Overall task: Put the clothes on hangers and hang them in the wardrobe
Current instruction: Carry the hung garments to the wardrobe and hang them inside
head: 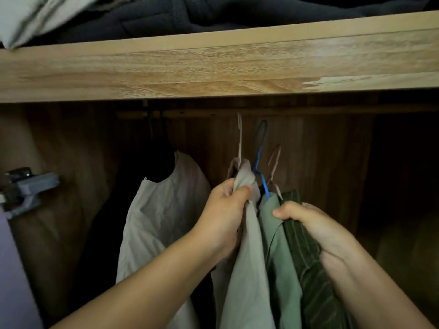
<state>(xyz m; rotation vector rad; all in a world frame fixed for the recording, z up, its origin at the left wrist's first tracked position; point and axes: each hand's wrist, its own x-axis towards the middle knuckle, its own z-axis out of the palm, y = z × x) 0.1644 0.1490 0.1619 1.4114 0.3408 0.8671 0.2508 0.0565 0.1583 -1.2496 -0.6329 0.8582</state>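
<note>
Nearest, two bare forearms reach up into the wardrobe. Left hand [225, 210] has its fingers and thumb curled tightly round the bunched neck of a pale beige garment [247, 269], which hangs from a pale hanger [240, 138]. Right hand [316, 226] grips the top of a dark green striped garment [308, 269], thumb folded over the cloth; its pinkish hanger [275, 162] rises just behind. Between the two hands hangs a light green shirt [278, 245] on a blue hanger [260, 148], touching the cloth on both sides. All three hooks point up toward the wooden rail [213, 113], though in the dim light I cannot tell whether any sits on it. Farther left, apart from the hands, a cream sleeveless top [161, 210] hangs from a dark hanger [156, 138] on the rail. At the left edge of the wardrobe a grey hinge [28, 188] sticks out from the side wall. Above everything runs the light wooden shelf [213, 67], carrying folded dark clothes [213, 13] and a pale green piece [35, 17] at its left end.
</note>
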